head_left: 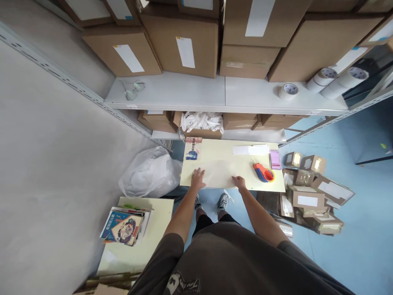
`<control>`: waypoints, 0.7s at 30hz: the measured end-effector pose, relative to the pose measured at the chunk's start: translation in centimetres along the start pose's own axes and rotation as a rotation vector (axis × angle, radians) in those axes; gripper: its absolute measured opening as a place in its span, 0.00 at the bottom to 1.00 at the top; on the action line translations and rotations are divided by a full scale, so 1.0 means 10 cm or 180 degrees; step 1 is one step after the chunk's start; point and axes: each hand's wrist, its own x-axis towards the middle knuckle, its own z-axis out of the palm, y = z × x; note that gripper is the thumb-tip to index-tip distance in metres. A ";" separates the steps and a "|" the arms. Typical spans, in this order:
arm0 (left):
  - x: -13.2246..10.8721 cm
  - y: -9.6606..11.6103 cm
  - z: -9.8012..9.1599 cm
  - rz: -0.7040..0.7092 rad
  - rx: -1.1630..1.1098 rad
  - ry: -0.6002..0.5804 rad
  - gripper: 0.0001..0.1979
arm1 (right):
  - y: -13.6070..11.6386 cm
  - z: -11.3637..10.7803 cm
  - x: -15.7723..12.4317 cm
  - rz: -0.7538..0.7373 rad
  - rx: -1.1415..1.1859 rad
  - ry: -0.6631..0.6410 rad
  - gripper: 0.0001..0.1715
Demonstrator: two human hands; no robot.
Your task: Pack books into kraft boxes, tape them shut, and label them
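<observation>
A thin, translucent plastic sheet or bag (218, 173) lies flat on the pale yellow table (215, 146); I cannot tell which it is. My left hand (198, 178) rests on its left end, fingers spread. At the right end, my right hand (239, 182) has its fingers curled with the thumb side toward the sheet, and seems to pinch its edge. Behind my left hand lies a book with a red and blue cover (193, 149). To the right of my right hand is an orange and blue tape dispenser (263, 172).
White paper slips (250, 150) and a pink item (275, 159) lie at the table's back right. Shelves with cardboard boxes (190, 45) and tape rolls (288, 91) stand ahead. Parcels (307, 196) are piled right; a plastic sack (153, 172) and a book stack (123, 226) are left.
</observation>
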 end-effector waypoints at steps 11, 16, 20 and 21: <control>-0.44 -0.38 -0.47 -0.0174 -0.1520 0.1515 0.39 | -0.91 0.80 -0.29 -0.0320 0.1037 -0.0560 0.31; -0.77 -1.16 -1.00 -0.0691 -0.1955 0.2128 0.36 | -1.51 2.26 -0.60 -0.0725 0.0723 -0.1973 0.30; -1.00 -1.80 -1.30 -0.1003 -0.2071 0.2388 0.33 | -1.69 3.38 -0.72 -0.1887 -0.0719 -0.2389 0.18; -1.05 -1.93 -1.34 -0.1051 -0.2122 0.2438 0.33 | -1.70 3.61 -0.74 -0.2186 -0.1079 -0.2424 0.14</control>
